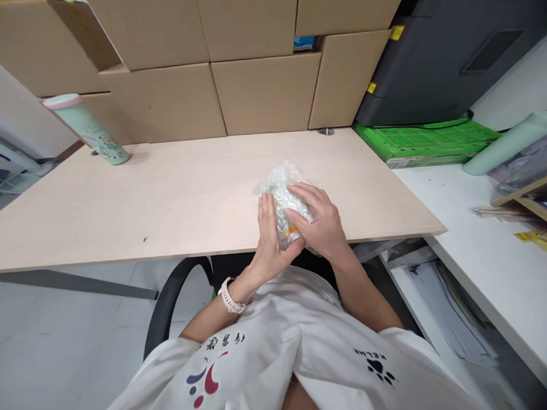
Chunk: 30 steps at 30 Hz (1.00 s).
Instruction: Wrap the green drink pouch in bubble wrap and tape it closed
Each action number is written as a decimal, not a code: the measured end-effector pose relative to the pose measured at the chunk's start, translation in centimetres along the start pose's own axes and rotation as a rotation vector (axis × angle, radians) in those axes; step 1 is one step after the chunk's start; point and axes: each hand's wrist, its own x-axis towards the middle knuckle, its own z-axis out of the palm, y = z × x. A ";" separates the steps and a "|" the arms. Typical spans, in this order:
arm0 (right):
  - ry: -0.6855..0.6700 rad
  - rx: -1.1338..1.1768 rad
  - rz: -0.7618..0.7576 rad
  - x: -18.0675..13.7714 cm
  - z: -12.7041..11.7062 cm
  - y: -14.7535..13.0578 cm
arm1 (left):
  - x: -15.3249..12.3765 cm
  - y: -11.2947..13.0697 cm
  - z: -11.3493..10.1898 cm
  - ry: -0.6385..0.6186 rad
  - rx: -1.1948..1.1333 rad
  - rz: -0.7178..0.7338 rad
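Observation:
Between my two hands is a package in clear bubble wrap, at the front edge of the light wooden table. An orange patch shows through the plastic near its lower end, but what the wrap encloses cannot be made out. My left hand presses along the package's left side, fingers straight and together, thumb at the near end. Over the right side lies my right hand, its fingers curved across the top and its thumb on the plastic. A pale pink watch band circles my left wrist.
Stacked cardboard boxes line the table's back edge. A mint tumbler with a pink lid stands at the back left. To the right are a green crate, a dark grey machine and a white side desk. A black chair armrest is below.

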 end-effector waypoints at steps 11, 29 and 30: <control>-0.159 -0.380 -0.148 1.1 -0.4 -0.8 | 0.5 -0.3 -0.6 0.128 -0.403 -0.251; 0.251 0.830 0.617 0.8 -0.7 2.7 | -0.1 0.5 -2.2 0.430 -0.038 -0.057; 0.309 0.865 0.619 0.9 -1.1 3.3 | -0.1 1.0 -2.4 0.423 0.022 0.005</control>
